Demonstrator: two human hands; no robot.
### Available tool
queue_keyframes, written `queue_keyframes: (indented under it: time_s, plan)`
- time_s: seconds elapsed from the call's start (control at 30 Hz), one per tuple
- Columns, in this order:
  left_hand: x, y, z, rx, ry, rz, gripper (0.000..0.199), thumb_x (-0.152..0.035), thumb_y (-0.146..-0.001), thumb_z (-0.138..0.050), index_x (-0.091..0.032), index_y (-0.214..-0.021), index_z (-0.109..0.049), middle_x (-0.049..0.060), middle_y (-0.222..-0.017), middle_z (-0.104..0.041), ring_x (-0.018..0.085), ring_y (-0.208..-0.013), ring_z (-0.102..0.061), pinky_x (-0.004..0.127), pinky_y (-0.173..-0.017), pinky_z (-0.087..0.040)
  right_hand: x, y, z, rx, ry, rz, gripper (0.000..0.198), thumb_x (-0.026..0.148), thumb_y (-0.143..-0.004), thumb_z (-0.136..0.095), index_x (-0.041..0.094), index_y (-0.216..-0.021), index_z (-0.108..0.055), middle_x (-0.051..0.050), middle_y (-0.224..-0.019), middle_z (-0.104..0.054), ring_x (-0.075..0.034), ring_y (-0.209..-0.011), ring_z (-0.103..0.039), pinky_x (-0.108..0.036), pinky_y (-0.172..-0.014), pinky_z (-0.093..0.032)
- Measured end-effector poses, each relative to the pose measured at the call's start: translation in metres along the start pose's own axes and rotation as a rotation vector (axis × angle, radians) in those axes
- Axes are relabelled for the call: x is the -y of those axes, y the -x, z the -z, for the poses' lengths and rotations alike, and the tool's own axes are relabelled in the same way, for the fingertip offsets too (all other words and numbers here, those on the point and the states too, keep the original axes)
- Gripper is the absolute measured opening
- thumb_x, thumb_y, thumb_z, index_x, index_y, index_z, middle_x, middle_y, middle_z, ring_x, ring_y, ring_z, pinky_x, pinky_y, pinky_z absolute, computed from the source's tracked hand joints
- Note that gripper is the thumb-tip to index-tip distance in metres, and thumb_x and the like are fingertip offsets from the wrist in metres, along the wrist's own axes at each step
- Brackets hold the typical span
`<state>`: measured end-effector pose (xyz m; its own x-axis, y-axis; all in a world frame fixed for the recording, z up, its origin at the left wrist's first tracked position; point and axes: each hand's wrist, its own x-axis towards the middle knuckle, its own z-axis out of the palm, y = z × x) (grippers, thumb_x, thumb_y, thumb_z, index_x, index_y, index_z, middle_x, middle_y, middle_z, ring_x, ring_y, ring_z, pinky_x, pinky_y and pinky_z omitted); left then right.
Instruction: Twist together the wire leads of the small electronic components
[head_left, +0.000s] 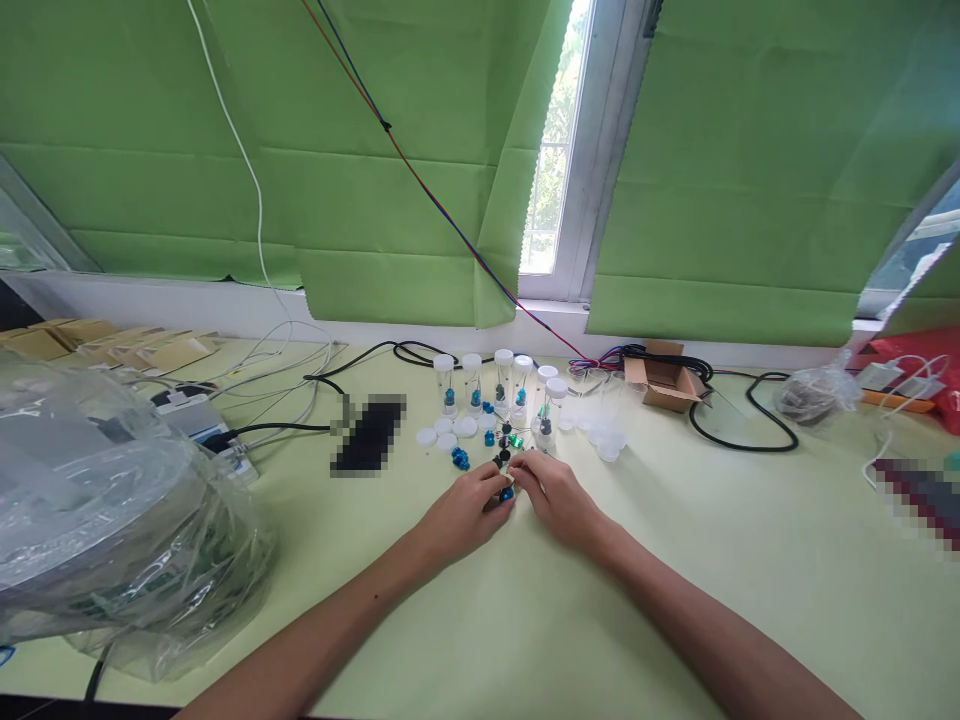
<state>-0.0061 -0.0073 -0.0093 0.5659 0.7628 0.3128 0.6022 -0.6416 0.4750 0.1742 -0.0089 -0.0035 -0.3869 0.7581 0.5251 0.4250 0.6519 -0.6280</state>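
Note:
My left hand (474,508) is closed around a small blue part (506,494), which shows between its fingertips. Close against it, my right hand (556,492) has its thumb and fingers pinched together at the top of the same spot; what they grip is too small to make out. Just beyond my fingers lie small black round pieces (505,455) and a green piece (516,441). A cluster of blue parts (460,458) rests left of them. Behind stand several clear tubes with white caps, one of them a tube (472,385) with a blue part inside.
Loose white caps (448,441) lie left of the tubes, and more clear plastic pieces (607,440) lie to the right. An open cardboard box (664,378) sits at the back beside black cables (742,445). A large plastic-wrapped object (135,540) fills the table's left side.

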Motion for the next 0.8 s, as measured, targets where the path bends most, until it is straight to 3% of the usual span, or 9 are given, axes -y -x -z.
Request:
queue_keyframes:
  time_s: [0.37,0.6,0.8]
  plan:
    - [0.0018,0.0001,-0.0005,-0.022,0.07,-0.024,0.016,-0.022,-0.091,-0.05,-0.02,-0.095,-0.066,0.007,-0.098,-0.063,0.02,-0.087,-0.061,0.032,-0.078,-0.048,-0.0021,0.0005,0.0002,-0.023,-0.013,-0.041,0.018,0.022,-0.098,-0.04,0.02,-0.095,-0.058,-0.005,-0.088,-0.064,-0.017,-0.079,-0.058,-0.029,-0.072,-0.044]
    - [-0.0025,0.0014,0.0003,-0.016,0.041,0.006,0.016,-0.023,-0.091,-0.048,-0.018,-0.088,-0.063,0.006,-0.09,-0.061,0.018,-0.081,-0.059,0.029,-0.071,-0.046,-0.0026,0.0001,-0.0005,-0.049,-0.049,-0.09,0.018,0.023,-0.097,-0.043,0.019,-0.101,-0.06,-0.005,-0.092,-0.066,-0.016,-0.08,-0.06,-0.027,-0.073,-0.045]
    - [-0.0048,0.0,-0.0002,-0.034,0.044,0.023,0.014,-0.023,-0.09,-0.05,-0.018,-0.085,-0.062,0.004,-0.086,-0.058,0.015,-0.073,-0.056,0.026,-0.064,-0.043,-0.0056,-0.0004,-0.0027,-0.069,-0.094,-0.155,0.022,0.027,-0.096,-0.046,0.018,-0.11,-0.06,-0.002,-0.079,-0.063,-0.015,-0.072,-0.058,-0.027,-0.07,-0.045]
